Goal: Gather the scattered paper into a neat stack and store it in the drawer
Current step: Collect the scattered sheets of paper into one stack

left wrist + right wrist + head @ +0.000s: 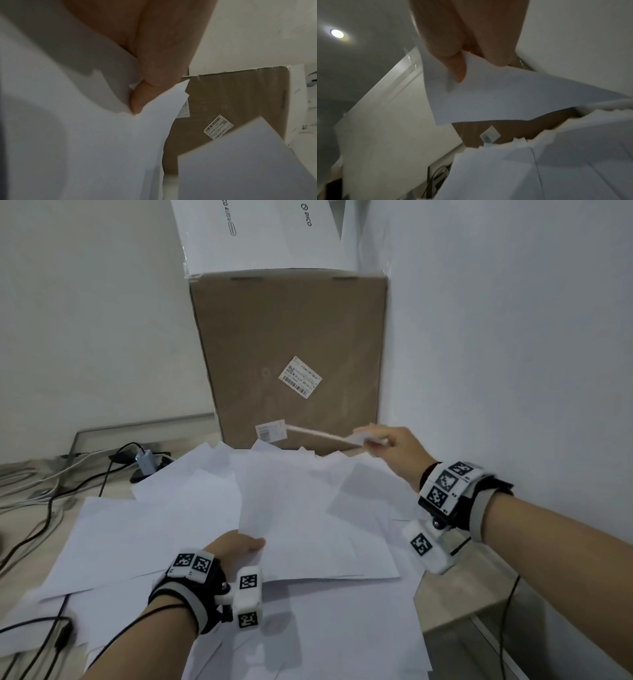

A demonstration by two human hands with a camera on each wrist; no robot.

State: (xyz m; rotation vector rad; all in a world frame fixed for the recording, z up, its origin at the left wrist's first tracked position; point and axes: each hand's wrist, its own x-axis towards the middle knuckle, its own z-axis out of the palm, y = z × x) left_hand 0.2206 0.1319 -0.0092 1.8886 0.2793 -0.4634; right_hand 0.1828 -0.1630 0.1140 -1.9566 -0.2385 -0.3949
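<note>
Though the sheets overlap too much for an exact count, the white paper (191, 529) clearly runs to well over ten sheets, fanned loosely across the desk (442, 597) from the near edge up to the cardboard box (291, 344).

Left hand (236, 546): one small bundle (298, 508) of a few sheets pinched at its near-left corner; thumb (159, 44) on top and a fingertip (137, 102) under in the left wrist view. Far end of the bundle lies on the pile.

Right hand (390, 443): raised near the box base, by the wall (513, 337). Fingers closed on one lifted sheet (322, 434), seen edge-on from the head; the right wrist view shows that sheet (496, 97) gripped at its corner, hanging above the pile (539, 169).

Each wrist: one strap with tag-marked white blocks.

Around it:
- One brown box, two labels: one (300, 376) mid-face, one (270, 430) near the bottom.
- One white "PICO" box (260, 234) on top.
- Left of the paper: several cables (51, 491) and one small adapter (145, 458).
- Drawer not visible.
</note>
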